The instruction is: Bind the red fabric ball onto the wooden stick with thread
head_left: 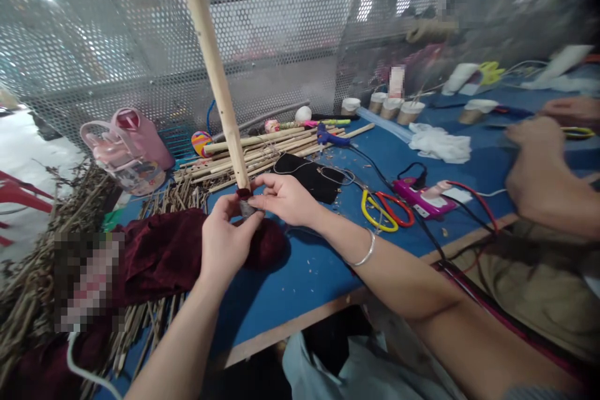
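Note:
A long pale wooden stick (216, 69) stands upright and slightly tilted, its lower end between my two hands. Around that end sits a dark red band of cloth (242, 192), with a greyish piece (247, 208) just under it. My left hand (228, 234) is closed around the grey piece from the left. From the right, my right hand (284, 199) pinches at the band and the stick's end; its fingertips partly hide what they grip. Directly below rests a dark red rounded bundle (268, 245), and dark red cloth (162, 250) lies to the left.
Thin sticks (300, 144), a blue glue gun (332, 136), black cloth (312, 176) and scissors (387, 211) lie on the blue table (300, 300). A magenta power strip (424, 199) is at right, near a co-worker's hands (539, 144). Dry twigs (42, 225) and a pink bottle (145, 140) stand left.

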Available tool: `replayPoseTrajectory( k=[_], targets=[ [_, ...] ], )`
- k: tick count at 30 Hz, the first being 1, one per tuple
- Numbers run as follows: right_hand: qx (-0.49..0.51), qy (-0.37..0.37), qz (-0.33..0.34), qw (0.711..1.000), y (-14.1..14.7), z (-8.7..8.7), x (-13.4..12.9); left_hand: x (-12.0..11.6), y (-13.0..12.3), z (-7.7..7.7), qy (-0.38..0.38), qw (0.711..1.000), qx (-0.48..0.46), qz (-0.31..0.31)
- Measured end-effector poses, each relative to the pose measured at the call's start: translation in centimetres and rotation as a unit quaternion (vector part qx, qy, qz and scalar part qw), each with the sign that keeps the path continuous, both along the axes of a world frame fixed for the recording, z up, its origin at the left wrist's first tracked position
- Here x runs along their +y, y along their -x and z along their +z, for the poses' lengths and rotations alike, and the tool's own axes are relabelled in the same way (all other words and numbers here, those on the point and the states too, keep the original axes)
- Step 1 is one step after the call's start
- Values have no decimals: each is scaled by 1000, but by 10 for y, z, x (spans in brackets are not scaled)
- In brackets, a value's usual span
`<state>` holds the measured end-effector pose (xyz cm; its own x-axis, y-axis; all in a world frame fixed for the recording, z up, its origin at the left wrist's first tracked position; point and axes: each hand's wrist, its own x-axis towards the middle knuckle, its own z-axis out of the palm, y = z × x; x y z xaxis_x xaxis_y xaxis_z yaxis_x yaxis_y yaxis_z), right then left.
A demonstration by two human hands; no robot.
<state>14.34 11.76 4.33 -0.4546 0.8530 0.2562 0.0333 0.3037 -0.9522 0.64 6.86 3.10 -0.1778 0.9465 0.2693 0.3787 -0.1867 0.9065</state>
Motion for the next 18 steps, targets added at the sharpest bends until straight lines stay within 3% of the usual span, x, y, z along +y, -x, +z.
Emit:
replayPoseTrajectory(
  k=[3,7,14,18],
  targets=[
    [-18,-49,-33,998,-3,-4,4,11,14,-1,32,997,-24,-64],
    [-64,-84,-37,994,-2,-13,7,16,24,-7,61,993,-73,-75],
    [-50,-12,1,999,-1,-11,4,8,27,-11,123,963,-189,-150],
    [-6,38,25,999,-2,-7,3,5,27,-11,123,959,-212,-145]
  ],
)
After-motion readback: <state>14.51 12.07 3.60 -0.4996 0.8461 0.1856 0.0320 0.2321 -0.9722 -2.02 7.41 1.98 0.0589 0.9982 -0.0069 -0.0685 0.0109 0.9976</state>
